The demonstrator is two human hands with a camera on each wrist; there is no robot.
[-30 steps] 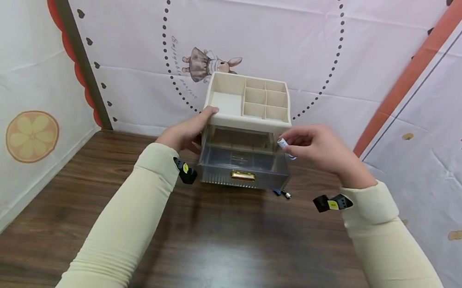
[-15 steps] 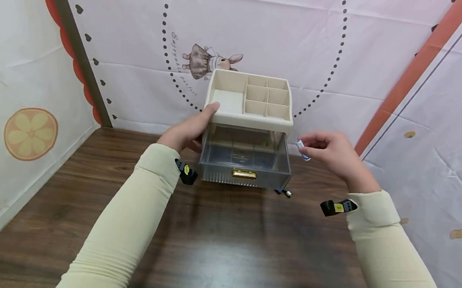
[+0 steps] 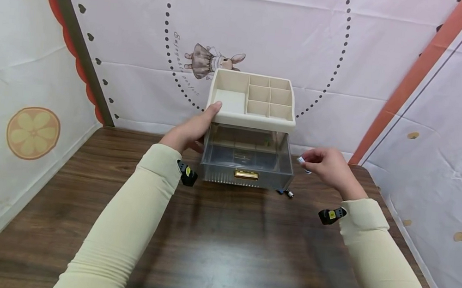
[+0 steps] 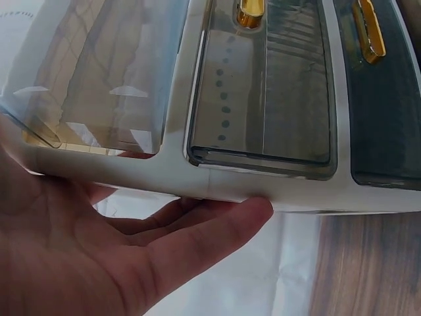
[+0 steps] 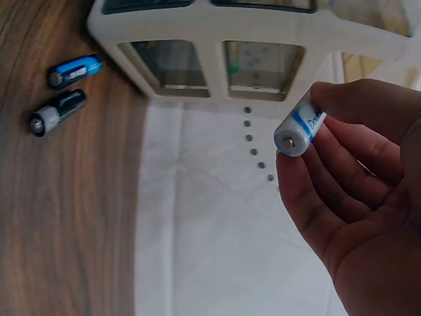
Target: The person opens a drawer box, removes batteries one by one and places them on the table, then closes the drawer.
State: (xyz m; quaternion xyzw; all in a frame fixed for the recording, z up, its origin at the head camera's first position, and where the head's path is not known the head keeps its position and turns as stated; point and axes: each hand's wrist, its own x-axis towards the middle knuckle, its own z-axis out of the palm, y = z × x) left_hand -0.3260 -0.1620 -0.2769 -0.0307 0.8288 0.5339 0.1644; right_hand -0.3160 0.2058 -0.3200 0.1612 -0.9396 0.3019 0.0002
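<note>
A cream drawer organizer stands against the back cloth, with a divided tray on top. Its clear upper drawer with a gold handle is pulled out toward me. At its left side my left hand holds on, thumb over the top rim; in the left wrist view the fingers lie along the side wall. Right of the organizer, my right hand pinches a white-and-blue battery between thumb and fingers, apart from the organizer.
A blue battery and a black battery lie on the wooden table by the organizer's right side; the drawer partly hides them in the head view. Printed cloth hangs behind and on both sides.
My right hand has moved away from the drawer, to the right and then lower toward the table, still pinching the battery. My left hand keeps its hold on the organizer.
</note>
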